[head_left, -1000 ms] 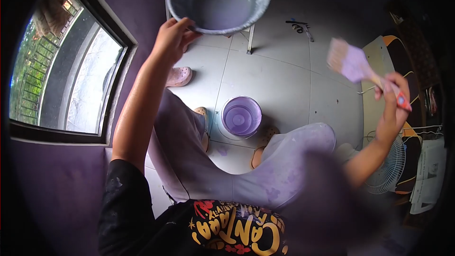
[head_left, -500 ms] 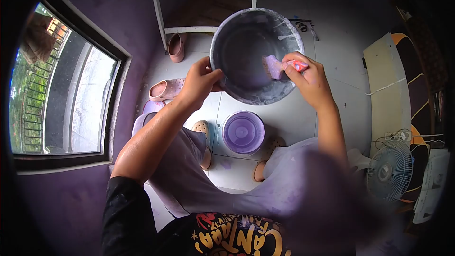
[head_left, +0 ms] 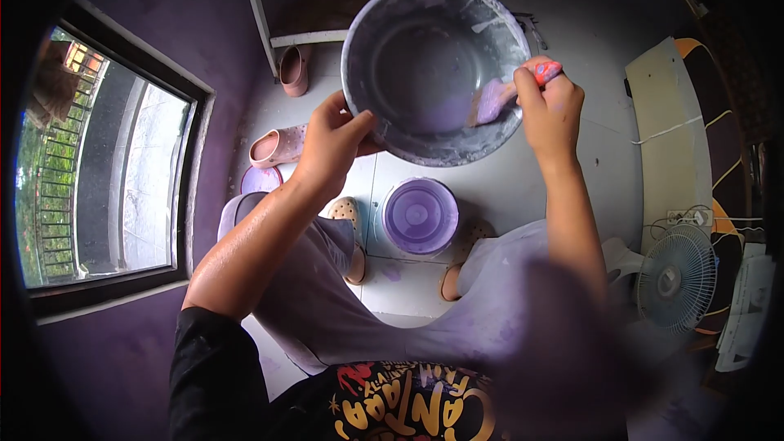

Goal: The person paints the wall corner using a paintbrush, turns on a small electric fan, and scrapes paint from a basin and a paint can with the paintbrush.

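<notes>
My left hand (head_left: 333, 140) grips the near left rim of a dark bucket (head_left: 425, 57), its thumb on the outside edge. The bucket is tilted so that I look into it; white and purple paint smears its inner wall. In my right hand (head_left: 552, 110) is a paintbrush (head_left: 492, 103) with an orange-red handle end and purple-coated bristles. The bristles rest against or very near the inner wall at the bucket's lower right; exact contact is hard to tell. Below the bucket, a smaller pail (head_left: 420, 214), purple inside, stands on the floor between my feet.
Pink clogs (head_left: 278, 145) lie on the tiled floor at left, by a purple-stained round lid (head_left: 261, 180). A window (head_left: 114, 163) fills the left side. A fan (head_left: 676, 278) and a pale board (head_left: 665, 131) stand at right. A white frame (head_left: 309, 37) is behind the bucket.
The bucket has come up and its opening faces me more. My right hand has shifted right and up, turning the brush so its bristles lie closer to the bucket's right wall.
</notes>
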{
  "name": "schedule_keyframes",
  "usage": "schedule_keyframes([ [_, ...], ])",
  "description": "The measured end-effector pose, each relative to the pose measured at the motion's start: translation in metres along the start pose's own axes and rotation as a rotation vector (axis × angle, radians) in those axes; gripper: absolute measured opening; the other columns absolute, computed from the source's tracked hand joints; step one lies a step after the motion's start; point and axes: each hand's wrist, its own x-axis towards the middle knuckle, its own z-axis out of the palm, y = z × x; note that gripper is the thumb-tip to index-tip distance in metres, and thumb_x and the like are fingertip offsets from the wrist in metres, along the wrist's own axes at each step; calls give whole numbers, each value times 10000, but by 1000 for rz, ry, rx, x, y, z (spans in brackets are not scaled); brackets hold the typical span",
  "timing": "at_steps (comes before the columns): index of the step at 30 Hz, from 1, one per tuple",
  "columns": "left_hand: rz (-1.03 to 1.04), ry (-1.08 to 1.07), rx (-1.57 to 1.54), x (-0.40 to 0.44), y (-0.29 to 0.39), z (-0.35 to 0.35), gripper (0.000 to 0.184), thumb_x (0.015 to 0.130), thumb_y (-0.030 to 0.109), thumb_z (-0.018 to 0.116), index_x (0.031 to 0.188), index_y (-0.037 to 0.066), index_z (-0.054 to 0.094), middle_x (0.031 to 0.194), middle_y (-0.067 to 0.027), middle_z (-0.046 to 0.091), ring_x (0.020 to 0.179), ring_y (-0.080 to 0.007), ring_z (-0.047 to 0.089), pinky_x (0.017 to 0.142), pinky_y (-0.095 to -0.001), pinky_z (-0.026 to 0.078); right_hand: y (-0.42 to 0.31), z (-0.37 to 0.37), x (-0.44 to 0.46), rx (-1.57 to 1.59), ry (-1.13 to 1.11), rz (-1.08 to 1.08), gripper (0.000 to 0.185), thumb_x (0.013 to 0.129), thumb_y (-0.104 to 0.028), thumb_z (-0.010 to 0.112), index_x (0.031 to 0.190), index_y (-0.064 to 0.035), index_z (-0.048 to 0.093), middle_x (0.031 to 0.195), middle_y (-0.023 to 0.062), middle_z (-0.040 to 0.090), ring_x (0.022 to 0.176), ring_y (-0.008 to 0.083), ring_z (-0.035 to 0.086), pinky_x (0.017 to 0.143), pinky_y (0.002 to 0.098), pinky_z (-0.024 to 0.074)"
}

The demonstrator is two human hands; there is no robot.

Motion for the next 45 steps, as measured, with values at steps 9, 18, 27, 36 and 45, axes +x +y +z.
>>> schedule_keyframes([
  [9,63,60,44,-5,-3,8,303,923,69,592,1205,-25,533,1004,-122,670,867,-205,700,788,-340,608,4,36,-21,347,-244,207,217,846,-189,644,827,27,661,632,71,648,560,121,621,555,275,500],
  [18,25,56,23,0,-2,-2,316,909,70,613,1202,-22,539,1001,-143,660,855,-213,698,774,-336,609,9,30,-11,766,-159,400,220,868,-206,567,825,-5,648,628,72,629,502,93,568,484,208,417],
  [27,126,48,157,6,-2,1,310,907,55,592,1203,-26,543,958,-122,656,852,-183,681,784,-310,592,5,-14,6,852,-105,281,210,821,-165,519,754,9,615,676,82,596,502,93,514,442,207,356],
  [36,129,61,36,6,-6,4,252,873,34,596,1105,-59,560,906,-117,642,768,-184,672,731,-323,601,-45,-21,-32,625,-428,-66,200,750,-142,518,657,27,570,660,63,579,545,91,475,492,242,353],
  [45,113,18,99,8,-6,-3,309,929,66,587,1204,-58,520,1036,-164,657,913,-221,689,846,-358,589,-55,-19,-41,589,-498,-305,222,748,-166,563,677,44,572,630,75,562,532,123,486,513,256,379],
])
